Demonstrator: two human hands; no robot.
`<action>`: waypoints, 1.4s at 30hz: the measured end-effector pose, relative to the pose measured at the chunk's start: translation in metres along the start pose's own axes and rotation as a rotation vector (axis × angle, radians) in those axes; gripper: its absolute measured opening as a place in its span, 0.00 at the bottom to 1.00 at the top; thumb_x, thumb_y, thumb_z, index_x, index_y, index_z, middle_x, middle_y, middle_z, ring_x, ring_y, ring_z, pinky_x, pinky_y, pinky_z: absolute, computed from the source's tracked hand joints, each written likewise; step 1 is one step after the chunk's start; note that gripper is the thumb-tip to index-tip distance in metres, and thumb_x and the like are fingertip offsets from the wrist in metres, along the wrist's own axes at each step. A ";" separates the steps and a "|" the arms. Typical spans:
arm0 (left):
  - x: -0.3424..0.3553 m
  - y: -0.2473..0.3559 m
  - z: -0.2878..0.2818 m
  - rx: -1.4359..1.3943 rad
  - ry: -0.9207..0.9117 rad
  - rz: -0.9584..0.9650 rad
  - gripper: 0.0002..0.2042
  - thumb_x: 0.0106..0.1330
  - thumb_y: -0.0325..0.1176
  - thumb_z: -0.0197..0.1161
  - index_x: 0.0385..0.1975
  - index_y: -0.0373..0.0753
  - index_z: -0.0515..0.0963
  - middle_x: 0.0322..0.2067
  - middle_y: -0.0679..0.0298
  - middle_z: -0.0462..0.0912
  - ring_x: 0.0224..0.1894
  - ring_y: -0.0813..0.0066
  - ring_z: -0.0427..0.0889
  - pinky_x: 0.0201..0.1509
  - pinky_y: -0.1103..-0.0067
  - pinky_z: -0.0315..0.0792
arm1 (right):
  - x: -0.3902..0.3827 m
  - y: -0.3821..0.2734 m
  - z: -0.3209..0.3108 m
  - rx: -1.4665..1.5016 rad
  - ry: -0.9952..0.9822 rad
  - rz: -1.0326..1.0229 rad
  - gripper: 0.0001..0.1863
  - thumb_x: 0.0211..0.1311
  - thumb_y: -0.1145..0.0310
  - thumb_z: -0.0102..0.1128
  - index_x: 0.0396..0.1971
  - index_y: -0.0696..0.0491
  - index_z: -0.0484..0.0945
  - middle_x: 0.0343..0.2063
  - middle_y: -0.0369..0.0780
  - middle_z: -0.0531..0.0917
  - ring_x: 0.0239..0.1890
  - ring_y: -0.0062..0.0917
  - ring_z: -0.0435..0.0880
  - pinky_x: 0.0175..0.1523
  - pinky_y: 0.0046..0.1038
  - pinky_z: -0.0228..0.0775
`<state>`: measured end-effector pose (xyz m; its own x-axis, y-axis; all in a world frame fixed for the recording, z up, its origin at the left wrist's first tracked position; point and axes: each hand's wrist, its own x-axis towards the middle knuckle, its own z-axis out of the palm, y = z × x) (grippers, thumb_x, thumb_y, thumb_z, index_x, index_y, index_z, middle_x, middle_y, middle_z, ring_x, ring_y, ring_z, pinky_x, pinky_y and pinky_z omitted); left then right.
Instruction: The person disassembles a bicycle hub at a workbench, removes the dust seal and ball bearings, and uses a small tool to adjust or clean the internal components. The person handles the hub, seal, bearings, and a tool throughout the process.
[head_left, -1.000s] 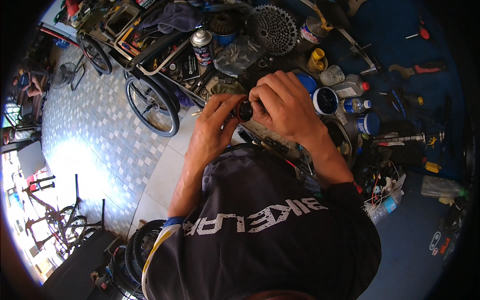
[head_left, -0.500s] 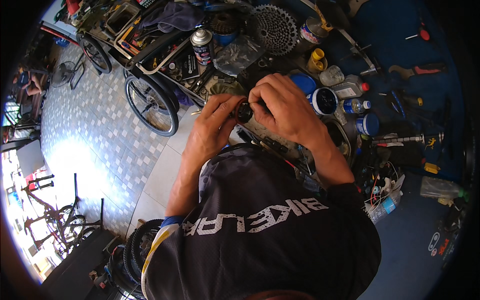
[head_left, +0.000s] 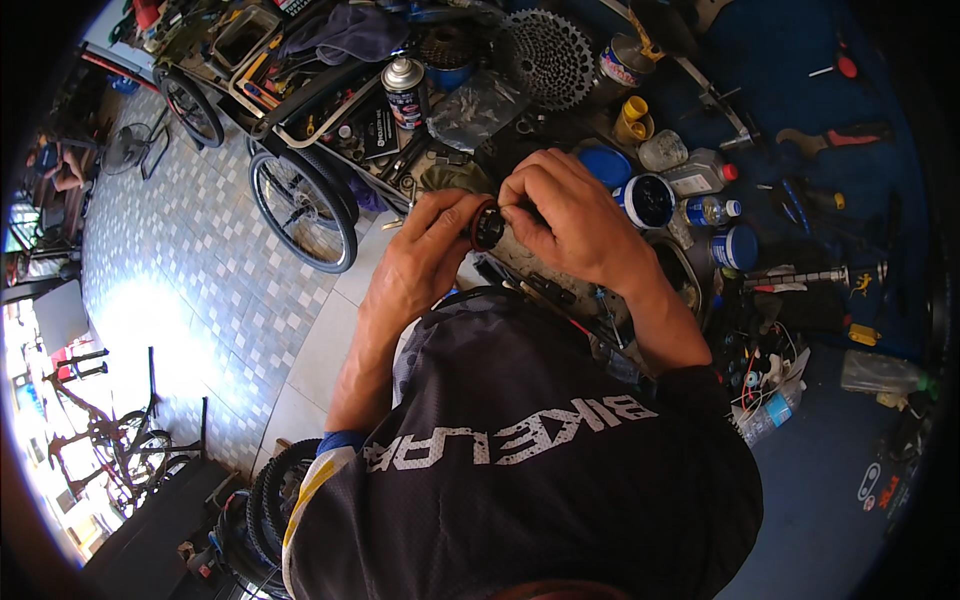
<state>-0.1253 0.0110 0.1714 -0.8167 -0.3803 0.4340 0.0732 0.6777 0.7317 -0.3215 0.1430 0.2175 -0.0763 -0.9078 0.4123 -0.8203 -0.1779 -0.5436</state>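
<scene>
Both of my hands meet over the cluttered workbench. My left hand [head_left: 420, 255] grips a small round part [head_left: 488, 229] with a reddish-brown rim and a dark middle. My right hand [head_left: 568, 222] pinches at that part's upper right edge, its fingers curled; whether anything small is between the fingertips is hidden. Just beyond lies an olive cloth [head_left: 452, 176]. Beside my right hand stand an open white tub [head_left: 652, 203] of dark substance and a round blue lid [head_left: 605, 165].
A spray can [head_left: 405, 95], a plastic bag [head_left: 470, 112], a large cassette [head_left: 545, 58] and bottles [head_left: 710, 210] crowd the bench. Tools lie on a blue surface [head_left: 870, 200]. Left are wheels [head_left: 300, 210] on tiled floor, bike frames [head_left: 120, 430] and a seated person [head_left: 60, 165].
My left hand and forearm have shifted slightly left and down, and more of the round part's dark face shows. My right fingers stay at its edge, very slightly lower.
</scene>
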 end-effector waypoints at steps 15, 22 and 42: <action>-0.005 -0.001 -0.004 -0.188 -0.048 -0.064 0.26 0.61 0.16 0.72 0.62 0.36 0.82 0.53 0.55 0.84 0.52 0.54 0.87 0.53 0.66 0.82 | 0.000 0.001 -0.015 0.398 -0.139 0.238 0.15 0.63 0.71 0.78 0.48 0.53 0.85 0.38 0.33 0.82 0.40 0.21 0.80 0.46 0.28 0.72; -0.004 -0.001 -0.005 -0.085 -0.110 -0.007 0.26 0.62 0.16 0.71 0.62 0.37 0.82 0.55 0.56 0.83 0.53 0.55 0.87 0.54 0.67 0.82 | 0.002 0.023 -0.012 0.567 -0.260 0.418 0.23 0.62 0.66 0.82 0.55 0.51 0.81 0.35 0.28 0.80 0.36 0.11 0.76 0.40 0.20 0.68; -0.018 -0.050 0.030 -1.040 -0.080 -0.277 0.22 0.75 0.30 0.71 0.65 0.29 0.77 0.47 0.62 0.85 0.33 0.81 0.81 0.34 0.81 0.76 | -0.013 0.015 0.010 0.460 0.068 0.201 0.15 0.64 0.79 0.60 0.45 0.54 0.91 0.43 0.36 0.82 0.41 0.21 0.81 0.45 0.26 0.72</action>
<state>-0.1314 0.0026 0.1115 -0.9119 -0.3706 0.1764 0.2994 -0.3066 0.9035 -0.3269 0.1480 0.1966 -0.2566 -0.9173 0.3044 -0.4524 -0.1643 -0.8766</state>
